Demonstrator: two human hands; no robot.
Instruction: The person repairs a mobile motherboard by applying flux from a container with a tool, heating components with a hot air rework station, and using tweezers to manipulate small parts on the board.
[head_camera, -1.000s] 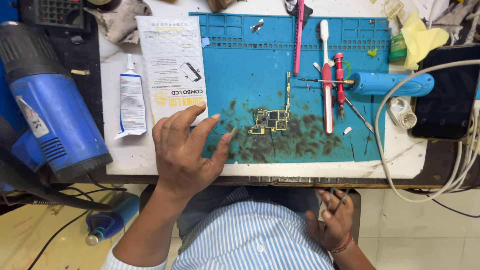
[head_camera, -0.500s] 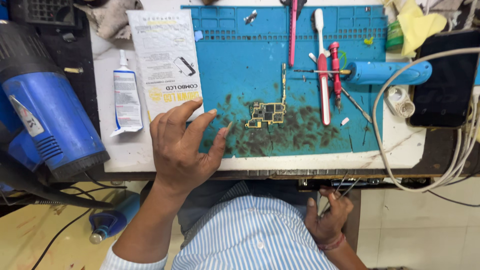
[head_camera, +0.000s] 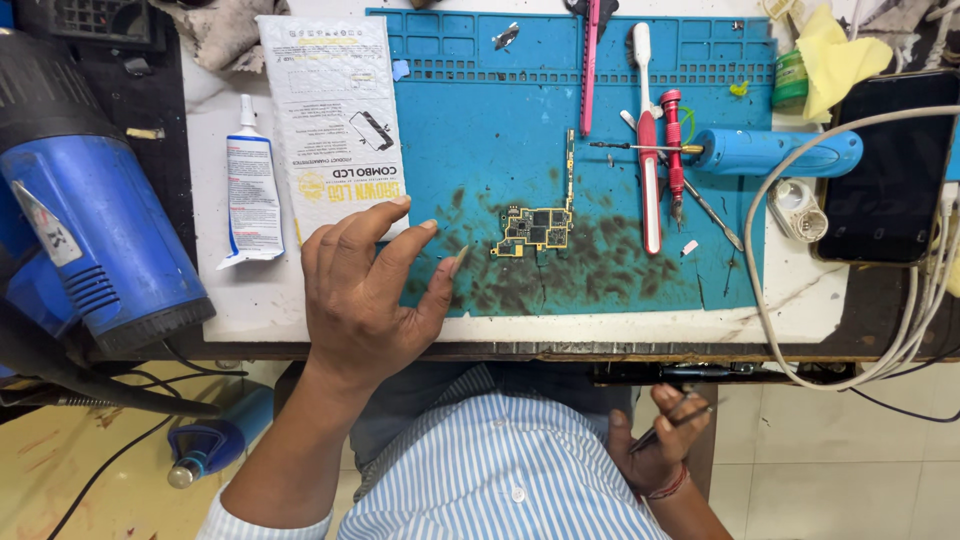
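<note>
Cluttered desk (head_camera: 250, 300) carries a blue mat (head_camera: 500, 120); mid-frame lies a small circuit board (head_camera: 535, 228). Left hand (head_camera: 365, 290) hovers beside it, fingers spread. Right hand (head_camera: 660, 440), lower right, pinches thin tweezers (head_camera: 675, 425).

Electronics repair workshop, blue silicone work mat (head_camera: 500, 110) on tabletop (head_camera: 270, 300), bare circuit board (head_camera: 535, 228), blue hot-air gun (head_camera: 90, 220), screwdrivers (head_camera: 672, 140), adhesive tube (head_camera: 252, 190), cables (head_camera: 850, 340)

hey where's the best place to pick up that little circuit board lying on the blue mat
Probably by the circuit board's wide lower section, pinching its bare outer edges from above. It lies flat on the blue mat, and the thin strip running up from it looks fragile. The left hand hovers nearest, on the board's left side.
</note>
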